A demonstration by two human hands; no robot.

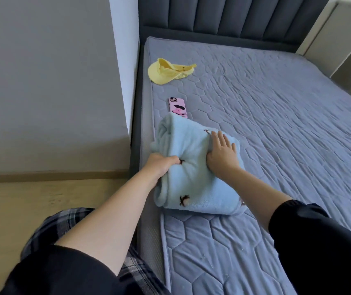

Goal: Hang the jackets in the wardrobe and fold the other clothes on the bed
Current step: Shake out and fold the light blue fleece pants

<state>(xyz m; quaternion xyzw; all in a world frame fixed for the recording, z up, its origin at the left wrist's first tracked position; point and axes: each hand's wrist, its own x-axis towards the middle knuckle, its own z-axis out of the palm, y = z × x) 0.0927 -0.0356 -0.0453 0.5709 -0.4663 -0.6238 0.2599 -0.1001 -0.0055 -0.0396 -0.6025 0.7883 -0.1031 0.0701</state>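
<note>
A light blue fleece garment [191, 179] with small dark bow marks lies folded into a thick bundle near the left edge of the bed [276, 128]. My left hand [161, 163] grips its left side, fingers tucked into the cloth. My right hand [221, 151] lies flat on top of the bundle with fingers straight, pressing it down. A yellow cap-like piece of clothing [168, 71] lies farther up the bed, near the headboard.
A phone in a pink case [177, 107] lies on the mattress just beyond the blue bundle. The dark padded headboard [234, 15] stands at the far end. A grey wall and wooden floor [31, 209] are left of the bed.
</note>
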